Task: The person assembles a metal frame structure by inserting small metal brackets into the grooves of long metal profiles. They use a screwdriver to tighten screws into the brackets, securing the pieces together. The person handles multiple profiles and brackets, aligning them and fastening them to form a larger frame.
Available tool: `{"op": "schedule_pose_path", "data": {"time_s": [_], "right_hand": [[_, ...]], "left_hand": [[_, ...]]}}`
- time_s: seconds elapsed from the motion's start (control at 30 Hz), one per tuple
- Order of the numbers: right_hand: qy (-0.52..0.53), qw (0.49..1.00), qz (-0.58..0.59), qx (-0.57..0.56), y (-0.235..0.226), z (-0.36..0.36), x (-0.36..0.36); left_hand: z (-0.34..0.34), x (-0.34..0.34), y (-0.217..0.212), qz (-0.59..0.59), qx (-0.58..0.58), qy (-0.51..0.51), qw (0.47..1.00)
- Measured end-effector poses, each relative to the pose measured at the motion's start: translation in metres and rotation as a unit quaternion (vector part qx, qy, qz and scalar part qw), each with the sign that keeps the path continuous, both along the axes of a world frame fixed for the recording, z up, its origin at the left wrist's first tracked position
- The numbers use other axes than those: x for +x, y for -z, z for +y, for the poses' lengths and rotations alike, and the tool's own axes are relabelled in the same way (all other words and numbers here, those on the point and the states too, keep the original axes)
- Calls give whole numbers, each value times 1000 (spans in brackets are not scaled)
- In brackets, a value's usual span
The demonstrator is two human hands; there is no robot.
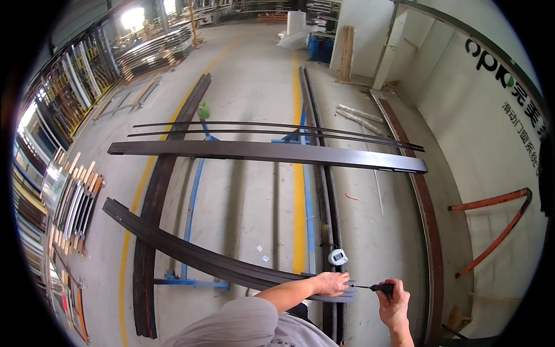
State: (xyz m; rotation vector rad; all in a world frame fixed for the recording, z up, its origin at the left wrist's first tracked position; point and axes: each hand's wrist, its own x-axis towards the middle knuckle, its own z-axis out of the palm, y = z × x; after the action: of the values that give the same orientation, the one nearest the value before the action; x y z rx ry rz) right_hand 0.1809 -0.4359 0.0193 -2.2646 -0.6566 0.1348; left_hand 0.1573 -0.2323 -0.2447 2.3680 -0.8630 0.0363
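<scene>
Dark grey metal, the near profile (193,253) lies slantwise over the left support beam (144,295) and the paired right support beams (331,217). At the near profile's right end, the left hand (331,284) rests with fingers bent over it; whether its grip is closed on anything cannot be told. Just right of that same end, the right hand (395,301) has its grip clenched on the black handle of a screwdriver (378,287) — shaft roughly level, tip directed at the near profile. Contact at the tip is not discernible. Just beyond the near profile's right end, a white tape measure (337,257) sits on the right support beams. Farther beyond the near profile, a broad flat profile (266,152) spans both supports — two thin strips (277,128) past it. Well left of the near profile stand stacked panels (72,199).
</scene>
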Motion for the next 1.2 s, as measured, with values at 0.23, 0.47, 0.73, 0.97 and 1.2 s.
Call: {"op": "schedule_pose_path", "data": {"time_s": [0.23, 0.47, 0.73, 0.97, 1.2], "right_hand": [[-77, 997, -20, -11, -15, 12, 10], [5, 998, 51, 39, 5, -1, -2], [86, 993, 0, 75, 25, 2, -23], [71, 995, 4, 70, 9, 9, -12], [-36, 991, -14, -130, -15, 82, -5]], "left_hand": [[7, -2, -1, -22, -4, 13, 1000], [5, -1, -12, 20, 16, 29, 999], [-4, 3, 8, -11, 5, 22, 1000], [22, -9, -39, -42, 51, 29, 997], [155, -177, -91, -38, -275, -437, 855]]}}
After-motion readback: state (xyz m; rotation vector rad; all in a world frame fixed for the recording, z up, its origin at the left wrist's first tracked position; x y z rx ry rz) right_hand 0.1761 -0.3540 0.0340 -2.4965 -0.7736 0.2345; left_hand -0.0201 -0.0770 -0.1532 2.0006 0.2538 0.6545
